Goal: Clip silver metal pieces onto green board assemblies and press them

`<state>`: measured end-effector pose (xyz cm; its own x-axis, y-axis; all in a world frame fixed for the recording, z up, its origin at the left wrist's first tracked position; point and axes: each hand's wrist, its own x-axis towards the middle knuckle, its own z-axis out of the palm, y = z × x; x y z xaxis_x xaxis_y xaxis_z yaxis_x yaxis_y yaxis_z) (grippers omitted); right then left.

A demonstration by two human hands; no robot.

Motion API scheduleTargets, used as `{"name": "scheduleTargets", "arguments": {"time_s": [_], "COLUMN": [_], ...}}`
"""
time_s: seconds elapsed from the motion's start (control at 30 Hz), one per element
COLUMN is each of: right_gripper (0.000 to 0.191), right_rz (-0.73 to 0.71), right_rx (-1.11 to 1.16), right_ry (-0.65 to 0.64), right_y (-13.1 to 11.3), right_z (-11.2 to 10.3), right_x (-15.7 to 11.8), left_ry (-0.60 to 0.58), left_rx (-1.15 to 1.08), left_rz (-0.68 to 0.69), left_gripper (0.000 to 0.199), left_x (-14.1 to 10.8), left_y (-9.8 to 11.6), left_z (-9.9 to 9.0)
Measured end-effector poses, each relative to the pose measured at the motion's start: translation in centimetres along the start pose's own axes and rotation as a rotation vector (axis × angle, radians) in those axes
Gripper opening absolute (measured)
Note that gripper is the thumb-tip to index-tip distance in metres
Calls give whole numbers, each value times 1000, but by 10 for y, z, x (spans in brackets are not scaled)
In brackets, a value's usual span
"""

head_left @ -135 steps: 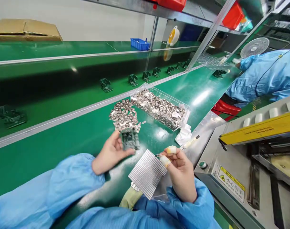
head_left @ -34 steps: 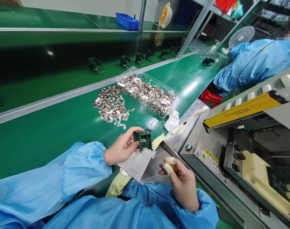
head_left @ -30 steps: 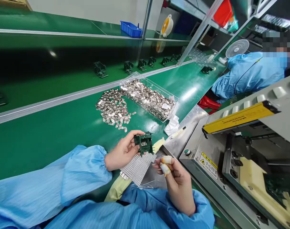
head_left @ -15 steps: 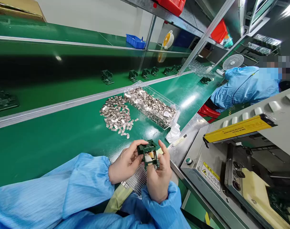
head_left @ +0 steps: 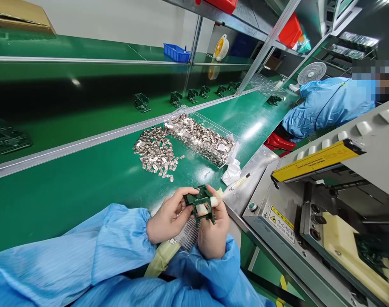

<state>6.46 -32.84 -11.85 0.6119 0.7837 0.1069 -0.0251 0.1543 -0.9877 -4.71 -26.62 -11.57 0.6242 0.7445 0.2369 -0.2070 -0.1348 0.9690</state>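
Observation:
Both hands are at the front edge of the green bench, around a small green circuit board assembly (head_left: 199,200) with an open, frame-like middle. My left hand (head_left: 168,219) pinches its left side between thumb and fingers. On the opposite side, my right hand (head_left: 215,228) has its fingers wrapped around and behind the assembly. White coverings show on some right fingertips, one of them seen through the frame's opening. Below the hands lies a silvery gridded sheet (head_left: 187,235), partly hidden by the hands and sleeves.
A loose pile of small metal pieces (head_left: 154,151) lies beside a clear tray (head_left: 234,155) filled with similar pieces. White cloth (head_left: 231,172) and a marker-like stick (head_left: 240,182) are near the right edge. A machine (head_left: 280,221) stands close at right; a person in blue (head_left: 328,106) sits beyond.
The right fingers have shifted around the assembly, with a white-covered fingertip now showing at its right side. The assembly is turned slightly. The whole view has moved a little.

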Motion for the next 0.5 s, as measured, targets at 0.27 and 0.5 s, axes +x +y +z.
{"name": "scheduleTargets", "arguments": {"time_s": [0.27, 0.5], "right_gripper": [47, 76], "right_rz": [9, -191], "right_rx": [89, -113], "right_ry": [-273, -322], "right_y": [-24, -62], "right_z": [-47, -112], "right_x": [5, -22], "left_ry": [-57, -650], "left_rx": [-101, 271], "left_rz": [-185, -146], "left_gripper": [38, 40], "left_x": [0, 32], "left_y": [10, 69], "left_z": [-2, 33]}}
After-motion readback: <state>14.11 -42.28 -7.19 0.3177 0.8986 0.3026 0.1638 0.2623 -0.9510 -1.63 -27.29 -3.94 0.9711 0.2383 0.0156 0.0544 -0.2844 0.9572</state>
